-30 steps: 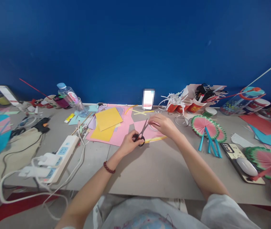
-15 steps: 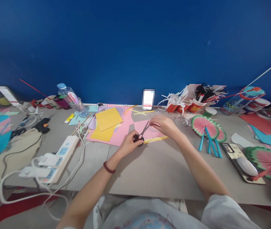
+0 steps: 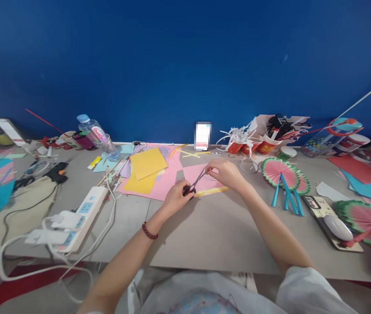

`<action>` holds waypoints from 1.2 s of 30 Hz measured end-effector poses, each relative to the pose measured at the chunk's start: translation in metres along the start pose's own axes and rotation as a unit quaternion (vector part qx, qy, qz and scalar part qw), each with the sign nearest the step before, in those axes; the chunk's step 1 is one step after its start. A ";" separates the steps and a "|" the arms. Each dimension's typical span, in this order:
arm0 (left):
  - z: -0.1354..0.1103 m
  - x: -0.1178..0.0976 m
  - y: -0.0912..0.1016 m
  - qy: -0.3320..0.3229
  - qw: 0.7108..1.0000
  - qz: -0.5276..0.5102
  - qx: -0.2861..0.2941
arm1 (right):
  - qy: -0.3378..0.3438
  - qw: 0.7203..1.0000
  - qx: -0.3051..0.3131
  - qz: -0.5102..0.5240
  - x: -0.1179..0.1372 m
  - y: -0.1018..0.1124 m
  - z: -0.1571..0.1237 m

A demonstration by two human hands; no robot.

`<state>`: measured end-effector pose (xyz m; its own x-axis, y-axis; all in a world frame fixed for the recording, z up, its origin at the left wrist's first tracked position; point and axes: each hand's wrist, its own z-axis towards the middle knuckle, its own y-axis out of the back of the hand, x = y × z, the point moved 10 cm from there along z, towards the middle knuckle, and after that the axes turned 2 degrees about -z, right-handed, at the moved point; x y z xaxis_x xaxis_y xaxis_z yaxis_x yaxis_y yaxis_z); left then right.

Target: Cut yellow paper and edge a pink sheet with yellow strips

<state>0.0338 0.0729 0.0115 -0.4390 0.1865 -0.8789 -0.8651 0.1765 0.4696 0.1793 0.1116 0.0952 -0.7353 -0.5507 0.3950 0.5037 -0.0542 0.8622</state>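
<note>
My left hand (image 3: 177, 196) is wrapped round the dark handles of a pair of scissors (image 3: 199, 176). Their blades point up and right, nearly together, with the tips at the fingers of my right hand (image 3: 226, 173). That hand is closed in a pinch; what it holds, if anything, is too small to make out. Beneath both hands lies a pink sheet (image 3: 192, 172), with a yellow strip (image 3: 213, 191) along its near edge. To the left, yellow paper sheets (image 3: 148, 163) rest on more pink paper.
A white power strip (image 3: 89, 213) with trailing cables lies left, below a tilted plastic bottle (image 3: 97, 133). A phone (image 3: 202, 136) stands against the blue wall. Red cups (image 3: 267, 146) stand at back right, near folded paper fans (image 3: 278, 172) and a mouse (image 3: 337, 227) on another phone.
The scissors' handles have come closer together and the blades have closed up. Both hands stay in nearly the same place.
</note>
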 end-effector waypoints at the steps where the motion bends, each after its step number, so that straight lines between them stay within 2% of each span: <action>1: 0.000 0.000 0.000 0.002 1.000 -0.004 0.000 | -0.005 1.000 -0.002 0.002 0.000 0.000 0.000; 11: -0.002 -0.002 0.001 0.017 0.997 -0.074 -0.011 | -0.017 0.998 -0.015 0.065 -0.003 0.006 0.000; 23: -0.002 -0.004 0.001 0.015 0.997 -0.069 -0.007 | 0.003 1.000 -0.006 0.026 0.004 0.004 0.001; 27: -0.001 -0.003 0.000 0.010 0.996 -0.083 -0.003 | 0.040 0.999 -0.016 0.004 0.010 0.006 0.002; 31: -0.001 0.000 -0.003 0.018 0.991 -0.131 0.000 | 0.051 0.999 -0.009 -0.004 0.011 0.004 0.001; 36: 0.001 0.010 -0.003 0.080 0.968 -0.239 -0.004 | 0.029 0.999 -0.002 0.036 0.005 0.008 -0.001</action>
<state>0.0322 0.0751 0.0013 -0.0195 -0.0675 -0.9975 -0.9801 0.1987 0.0057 0.1802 0.1080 0.1038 -0.6700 -0.5998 0.4374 0.5567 -0.0161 0.8306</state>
